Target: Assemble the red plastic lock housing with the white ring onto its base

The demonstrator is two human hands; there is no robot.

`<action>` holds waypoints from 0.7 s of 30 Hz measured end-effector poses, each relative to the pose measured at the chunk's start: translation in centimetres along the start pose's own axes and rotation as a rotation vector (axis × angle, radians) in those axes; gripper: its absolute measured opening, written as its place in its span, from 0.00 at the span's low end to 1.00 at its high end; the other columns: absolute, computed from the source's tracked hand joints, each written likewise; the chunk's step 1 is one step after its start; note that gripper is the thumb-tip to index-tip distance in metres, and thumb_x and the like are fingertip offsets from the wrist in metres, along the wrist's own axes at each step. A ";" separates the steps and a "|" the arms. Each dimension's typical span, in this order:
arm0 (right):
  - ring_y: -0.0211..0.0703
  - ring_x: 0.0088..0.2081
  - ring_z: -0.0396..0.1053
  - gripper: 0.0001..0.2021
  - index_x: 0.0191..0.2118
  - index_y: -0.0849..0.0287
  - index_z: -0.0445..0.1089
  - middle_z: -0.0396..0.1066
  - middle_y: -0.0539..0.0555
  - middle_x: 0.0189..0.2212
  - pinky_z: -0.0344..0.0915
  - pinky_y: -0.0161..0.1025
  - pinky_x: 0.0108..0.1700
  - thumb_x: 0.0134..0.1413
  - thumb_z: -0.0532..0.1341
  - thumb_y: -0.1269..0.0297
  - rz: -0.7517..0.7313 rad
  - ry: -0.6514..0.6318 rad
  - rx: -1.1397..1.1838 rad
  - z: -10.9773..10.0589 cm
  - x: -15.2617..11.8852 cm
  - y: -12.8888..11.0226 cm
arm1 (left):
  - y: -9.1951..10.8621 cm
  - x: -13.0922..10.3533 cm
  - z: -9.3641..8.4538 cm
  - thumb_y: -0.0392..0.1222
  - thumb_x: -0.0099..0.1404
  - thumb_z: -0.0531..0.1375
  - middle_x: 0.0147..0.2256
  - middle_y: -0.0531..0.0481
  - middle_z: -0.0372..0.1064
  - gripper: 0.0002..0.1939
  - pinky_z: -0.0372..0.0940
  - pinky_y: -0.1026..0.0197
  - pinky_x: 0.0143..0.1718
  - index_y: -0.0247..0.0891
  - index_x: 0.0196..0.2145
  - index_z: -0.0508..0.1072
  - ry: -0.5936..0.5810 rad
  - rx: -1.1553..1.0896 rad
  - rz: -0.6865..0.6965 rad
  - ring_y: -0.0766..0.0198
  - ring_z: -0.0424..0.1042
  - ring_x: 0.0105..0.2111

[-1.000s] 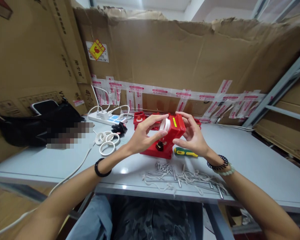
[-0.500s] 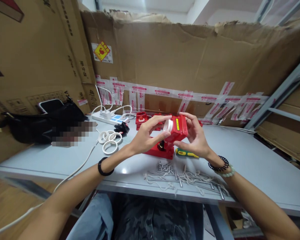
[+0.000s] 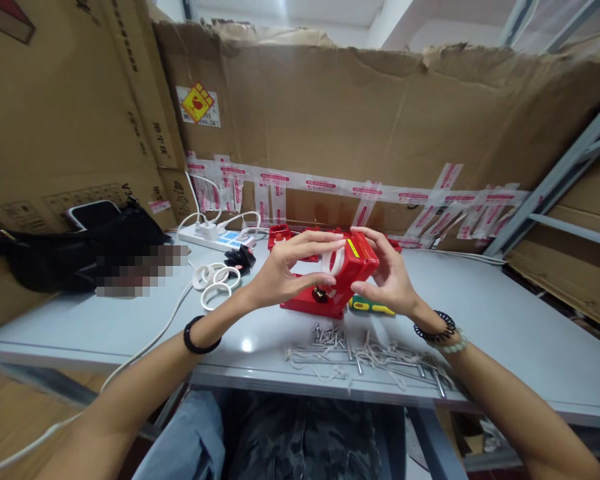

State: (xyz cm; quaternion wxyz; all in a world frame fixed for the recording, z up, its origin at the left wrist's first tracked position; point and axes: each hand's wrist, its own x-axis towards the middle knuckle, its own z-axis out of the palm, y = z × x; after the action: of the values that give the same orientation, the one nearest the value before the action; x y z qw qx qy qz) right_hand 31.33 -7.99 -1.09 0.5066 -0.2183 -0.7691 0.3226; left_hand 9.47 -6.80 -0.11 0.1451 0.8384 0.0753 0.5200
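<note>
Both hands hold a red plastic box with a yellow label above the grey table. My left hand presses a white ring against the box's open side with thumb and fingers. My right hand grips the box from the right. Under it on the table lies a red base part with a dark knob. A green and yellow screwdriver lies just behind my right hand.
A heap of long screws and string lies near the table's front edge. White rings, a black part, a power strip with cables and more red parts sit further back. A black bag is at left. Cardboard walls surround the table.
The box has tilted and dropped slightly between my hands, closer to the red base. My left fingers have shifted over the white ring.
</note>
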 end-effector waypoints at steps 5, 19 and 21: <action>0.50 0.53 0.66 0.38 0.58 0.48 0.57 0.64 0.55 0.55 0.69 0.45 0.50 0.38 0.70 0.65 -0.016 0.005 -0.008 0.1 -0.1 0.0 | 0.1 -0.1 0.0 0.41 0.57 0.67 0.53 0.44 0.69 0.27 0.64 0.50 0.55 0.47 0.54 0.69 0.001 -0.008 -0.004 0.56 0.67 0.53; 0.49 0.52 0.67 0.34 0.56 0.50 0.61 0.65 0.56 0.54 0.69 0.44 0.48 0.39 0.69 0.62 0.022 0.018 0.048 0.2 0.0 0.2 | 0.0 -0.4 -0.1 0.43 0.57 0.66 0.49 0.42 0.68 0.26 0.69 0.53 0.49 0.38 0.52 0.68 0.061 -0.096 -0.219 0.57 0.70 0.47; 0.48 0.52 0.67 0.35 0.56 0.50 0.60 0.65 0.55 0.55 0.69 0.44 0.48 0.39 0.69 0.64 0.023 0.012 0.054 0.1 -0.1 0.2 | 0.1 -0.3 -0.2 0.43 0.58 0.66 0.43 0.43 0.69 0.21 0.70 0.56 0.45 0.36 0.48 0.70 0.041 -0.075 -0.258 0.60 0.72 0.42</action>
State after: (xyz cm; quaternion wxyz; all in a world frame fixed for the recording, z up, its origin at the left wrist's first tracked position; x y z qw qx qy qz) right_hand 31.23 -7.91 -1.34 0.5131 -0.2153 -0.7545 0.3480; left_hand 9.13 -6.91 -0.29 0.2401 0.8049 0.1658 0.5167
